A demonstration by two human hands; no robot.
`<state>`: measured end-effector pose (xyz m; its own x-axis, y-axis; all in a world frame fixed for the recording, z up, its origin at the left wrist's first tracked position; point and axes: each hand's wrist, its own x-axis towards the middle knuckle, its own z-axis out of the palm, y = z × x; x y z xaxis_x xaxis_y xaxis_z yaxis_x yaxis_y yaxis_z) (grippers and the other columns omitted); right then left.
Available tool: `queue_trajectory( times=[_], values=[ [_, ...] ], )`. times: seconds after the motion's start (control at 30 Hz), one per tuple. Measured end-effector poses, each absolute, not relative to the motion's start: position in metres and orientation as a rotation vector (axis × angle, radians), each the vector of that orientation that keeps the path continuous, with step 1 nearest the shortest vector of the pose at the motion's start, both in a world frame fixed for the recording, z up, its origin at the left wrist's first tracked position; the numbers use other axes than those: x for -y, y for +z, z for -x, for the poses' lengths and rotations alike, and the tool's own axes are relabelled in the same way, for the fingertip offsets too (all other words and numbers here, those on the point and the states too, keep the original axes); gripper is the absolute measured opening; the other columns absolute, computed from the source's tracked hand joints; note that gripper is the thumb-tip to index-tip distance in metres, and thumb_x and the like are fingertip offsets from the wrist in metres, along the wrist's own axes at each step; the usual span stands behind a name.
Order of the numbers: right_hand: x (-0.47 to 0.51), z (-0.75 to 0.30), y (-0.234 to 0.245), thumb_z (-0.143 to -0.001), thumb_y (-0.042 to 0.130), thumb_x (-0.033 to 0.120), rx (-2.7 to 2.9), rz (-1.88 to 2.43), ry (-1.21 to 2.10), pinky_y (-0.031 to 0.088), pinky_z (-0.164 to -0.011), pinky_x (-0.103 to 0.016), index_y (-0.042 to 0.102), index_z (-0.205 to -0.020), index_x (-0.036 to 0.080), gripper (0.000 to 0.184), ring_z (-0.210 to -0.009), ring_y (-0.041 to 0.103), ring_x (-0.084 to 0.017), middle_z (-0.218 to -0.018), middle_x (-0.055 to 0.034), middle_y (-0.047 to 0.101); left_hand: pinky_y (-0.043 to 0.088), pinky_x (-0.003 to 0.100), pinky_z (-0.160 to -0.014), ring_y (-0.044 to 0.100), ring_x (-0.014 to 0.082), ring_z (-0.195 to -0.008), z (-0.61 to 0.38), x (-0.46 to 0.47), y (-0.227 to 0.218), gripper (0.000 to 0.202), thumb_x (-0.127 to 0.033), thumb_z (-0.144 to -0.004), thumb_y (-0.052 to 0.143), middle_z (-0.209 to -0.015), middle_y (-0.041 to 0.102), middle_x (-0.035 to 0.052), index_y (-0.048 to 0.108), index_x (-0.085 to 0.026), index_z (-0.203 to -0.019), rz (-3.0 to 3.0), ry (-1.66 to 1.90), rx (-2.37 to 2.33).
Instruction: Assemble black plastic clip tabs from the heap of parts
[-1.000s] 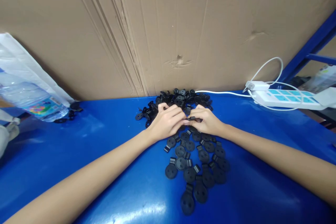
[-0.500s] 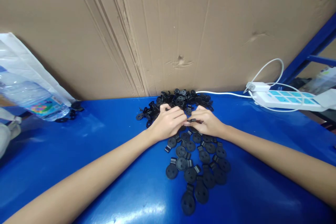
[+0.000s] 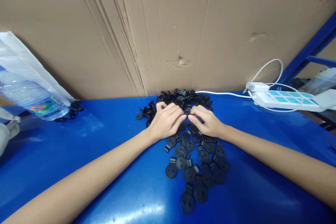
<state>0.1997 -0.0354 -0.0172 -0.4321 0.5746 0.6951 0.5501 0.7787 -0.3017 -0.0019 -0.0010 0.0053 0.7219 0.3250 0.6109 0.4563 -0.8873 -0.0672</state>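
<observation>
My left hand (image 3: pixel 168 120) and my right hand (image 3: pixel 206 120) meet over the back of the blue table, fingertips almost touching. Both are closed in a pinch, with a small black plastic clip (image 3: pixel 187 111) between them, mostly covered by the fingers. Behind and beside the hands lies a heap of loose black plastic parts (image 3: pixel 181 94). On the near side, several black round clips (image 3: pixel 187 203) with two holes and a short tab are spread toward me.
A clear plastic bottle (image 3: pixel 42 101) leans at the left, with a few black parts (image 3: pixel 75 106) by its base. To the right sits a white power strip (image 3: pixel 283 99) with cables. A brown cardboard sheet (image 3: pixel 168 35) rises behind the blue table (image 3: pixel 118 182).
My right fingers have shifted slightly up, and the dark piece that stuck out beneath them no longer shows there. My left thumb has come up beside the fingers.
</observation>
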Motion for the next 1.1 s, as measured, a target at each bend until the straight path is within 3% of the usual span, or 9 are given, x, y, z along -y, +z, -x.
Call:
queue_trajectory(
  times=[0.2,0.4,0.6,0.8,0.97,1.1],
  values=[
    [0.0335,-0.2004,-0.019,-0.1,0.038,0.028,2.201,0.802,0.047,0.039,-0.068,-0.03,0.047,-0.076,0.02,0.027,-0.066,0.047,-0.015,-0.069,-0.0019,0.053,0.024,0.036,-0.076,0.05,0.0149,-0.073,0.0026,-0.0003,0.0056,0.032,-0.03,-0.099,0.038,-0.072,0.059,0.0016,0.053,-0.016,-0.075,2.722,-0.833,0.548],
    [0.0328,-0.2006,-0.0204,-0.099,0.04,0.028,2.162,0.805,0.043,0.043,-0.072,-0.031,0.057,-0.088,0.019,0.021,-0.075,0.055,-0.018,-0.078,-0.0057,0.061,0.024,0.036,-0.077,0.051,0.0145,-0.075,0.0032,-0.0011,0.006,0.032,-0.028,-0.099,0.039,-0.074,0.06,0.0014,0.055,-0.016,-0.075,2.742,-0.824,0.542],
    [0.0339,-0.201,-0.0193,-0.099,0.04,0.028,2.074,0.778,0.011,0.044,-0.071,-0.033,0.059,-0.091,0.019,0.023,-0.073,0.057,-0.018,-0.078,-0.006,0.064,0.024,0.036,-0.077,0.053,0.0149,-0.076,0.0025,0.0006,0.0059,0.032,-0.037,-0.099,0.039,-0.079,0.064,0.0023,0.054,-0.016,-0.081,2.744,-0.865,0.571],
    [0.034,-0.2007,-0.0202,-0.099,0.037,0.029,2.121,0.884,0.039,0.044,-0.074,-0.033,0.054,-0.099,0.019,0.02,-0.077,0.055,-0.019,-0.087,-0.0075,0.065,0.024,0.037,-0.076,0.054,0.0155,-0.078,0.003,-0.0008,0.0049,0.022,-0.026,-0.098,0.043,-0.08,0.065,0.0023,0.055,-0.016,-0.082,2.677,-0.857,0.544],
    [0.033,-0.1993,-0.0204,-0.098,0.04,0.032,2.164,0.896,0.035,0.041,-0.068,-0.032,0.043,-0.076,0.022,0.024,-0.063,0.046,-0.017,-0.065,-0.0013,0.052,0.025,0.037,-0.076,0.053,0.0158,-0.075,0.0029,-0.0005,0.0044,0.025,-0.027,-0.099,0.04,-0.075,0.062,0.0028,0.054,-0.016,-0.081,2.657,-0.887,0.591],
    [0.033,-0.1989,-0.0211,-0.096,0.044,0.03,2.15,0.868,0.047,0.039,-0.066,-0.032,0.04,-0.073,0.022,0.024,-0.062,0.045,-0.017,-0.062,-0.0002,0.05,0.025,0.037,-0.077,0.053,0.0158,-0.075,0.0027,-0.0005,0.0042,0.026,-0.029,-0.099,0.038,-0.076,0.063,0.003,0.053,-0.016,-0.082,2.68,-0.879,0.599]
  ],
)
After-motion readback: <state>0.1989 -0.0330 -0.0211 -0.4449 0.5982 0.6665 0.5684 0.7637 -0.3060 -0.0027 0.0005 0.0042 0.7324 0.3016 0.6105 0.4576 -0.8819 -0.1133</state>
